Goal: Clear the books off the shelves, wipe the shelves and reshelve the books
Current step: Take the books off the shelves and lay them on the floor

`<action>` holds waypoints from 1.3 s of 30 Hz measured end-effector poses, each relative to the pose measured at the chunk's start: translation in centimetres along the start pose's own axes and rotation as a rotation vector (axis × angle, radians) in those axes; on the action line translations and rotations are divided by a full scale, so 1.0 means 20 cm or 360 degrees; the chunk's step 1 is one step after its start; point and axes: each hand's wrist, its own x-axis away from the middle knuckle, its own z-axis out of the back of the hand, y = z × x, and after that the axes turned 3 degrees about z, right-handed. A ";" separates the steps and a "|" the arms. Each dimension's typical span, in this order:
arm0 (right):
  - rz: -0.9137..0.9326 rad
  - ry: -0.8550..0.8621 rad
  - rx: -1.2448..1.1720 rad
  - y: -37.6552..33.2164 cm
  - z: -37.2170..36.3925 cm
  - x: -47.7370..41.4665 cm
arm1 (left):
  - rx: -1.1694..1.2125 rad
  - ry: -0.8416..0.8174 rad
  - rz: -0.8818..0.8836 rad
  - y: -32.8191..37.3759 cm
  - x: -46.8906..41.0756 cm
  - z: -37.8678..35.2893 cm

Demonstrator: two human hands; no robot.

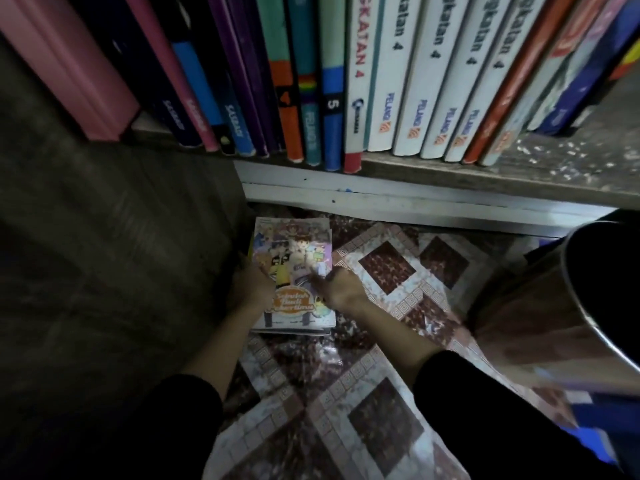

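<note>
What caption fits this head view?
Left hand and right hand hold a book stack on patterned floor below the shelf.

"PELANGI" and "4" mark the white spines (pixel 420 109).

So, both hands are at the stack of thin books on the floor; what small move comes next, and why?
Probably lift the stack straight up, keeping it level: the left hand and right hand grip its two long sides, and it lies flat on the patterned floor.
</note>
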 end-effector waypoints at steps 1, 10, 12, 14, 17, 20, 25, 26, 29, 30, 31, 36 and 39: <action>0.0012 -0.0023 0.0007 0.01 0.02 0.02 | -0.0078 0.0034 -0.0039 0.01 0.02 0.00; 0.0117 0.0257 -0.0075 0.04 0.30 0.30 | -0.0354 -0.0079 -0.0473 0.21 0.33 0.10; 0.0151 0.0362 -0.0154 0.01 0.36 0.39 | -0.0358 -0.0085 -0.0532 0.28 0.42 0.15; 0.0188 0.0442 -0.0163 -0.01 0.43 0.51 | -0.0341 -0.0070 -0.0594 0.36 0.54 0.22; 0.0240 0.0507 -0.0189 -0.04 0.50 0.64 | -0.0353 -0.0114 -0.0696 0.43 0.69 0.32; 0.0242 0.0548 -0.0221 -0.08 0.59 0.78 | -0.0299 -0.0218 -0.0795 0.46 0.82 0.40; 0.0237 0.0635 -0.0310 -0.10 0.66 0.99 | -0.0269 -0.0224 -0.0918 0.50 1.02 0.50; 0.0241 0.0659 -0.0328 -0.10 0.66 1.03 | -0.0271 -0.0203 -0.0934 0.51 1.06 0.52; 0.0265 0.0749 -0.0446 -0.10 0.69 1.12 | -0.0252 -0.0136 -0.0983 0.55 1.19 0.58; 0.0273 0.0784 -0.0486 -0.10 0.70 1.15 | -0.0242 -0.0115 -0.1006 0.57 1.22 0.61; 0.0277 0.0807 -0.0514 -0.10 0.72 1.18 | -0.0237 -0.0097 -0.1030 0.58 1.25 0.62; 0.0311 0.0846 -0.0508 -0.12 0.80 1.28 | -0.0167 -0.0021 -0.1084 0.62 1.36 0.69; 0.0367 0.0890 -0.0534 -0.14 0.86 1.33 | -0.0175 0.0021 -0.1121 0.65 1.42 0.72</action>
